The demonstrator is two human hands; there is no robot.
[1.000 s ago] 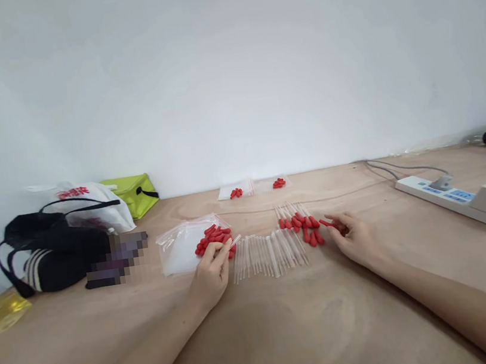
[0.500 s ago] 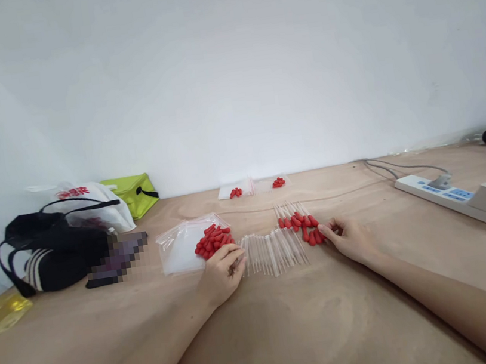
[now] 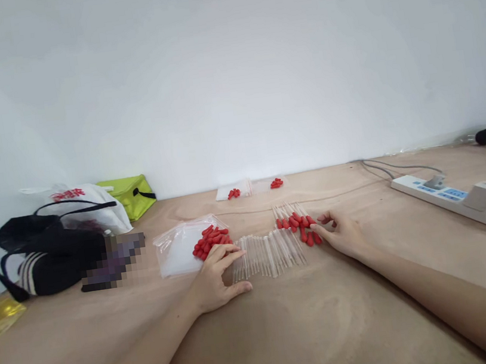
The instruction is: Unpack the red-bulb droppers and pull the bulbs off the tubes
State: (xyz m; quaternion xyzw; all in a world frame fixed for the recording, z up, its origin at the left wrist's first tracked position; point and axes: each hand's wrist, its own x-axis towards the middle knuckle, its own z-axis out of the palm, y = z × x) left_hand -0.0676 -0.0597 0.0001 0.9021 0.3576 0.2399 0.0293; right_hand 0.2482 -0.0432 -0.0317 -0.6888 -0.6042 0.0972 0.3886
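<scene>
A row of clear glass tubes (image 3: 266,254) lies side by side on the wooden table (image 3: 291,332). My left hand (image 3: 214,279) rests at the row's left end, fingers spread, fingertips touching the first tubes, nothing in it. Just beyond it, loose red rubber bulbs (image 3: 210,239) are heaped on a clear plastic bag (image 3: 176,254). Right of the row lie several tubes fitted with red bulbs (image 3: 296,220). My right hand (image 3: 340,231) lies beside them, fingers loosely bent and apart, index fingertip at the nearest bulbs.
At the left stand a black striped bag (image 3: 41,258), a white carrier bag (image 3: 86,207) and a green pouch (image 3: 129,195). Two small bags with red bulbs (image 3: 235,192) lie by the wall. A white power strip (image 3: 453,194) with plugs and cables runs along the right.
My left hand held a glass tube by the red bulbs a second ago; it now lies flat and open at the row's end. My right hand slid left and let go of a red-bulbed tube.
</scene>
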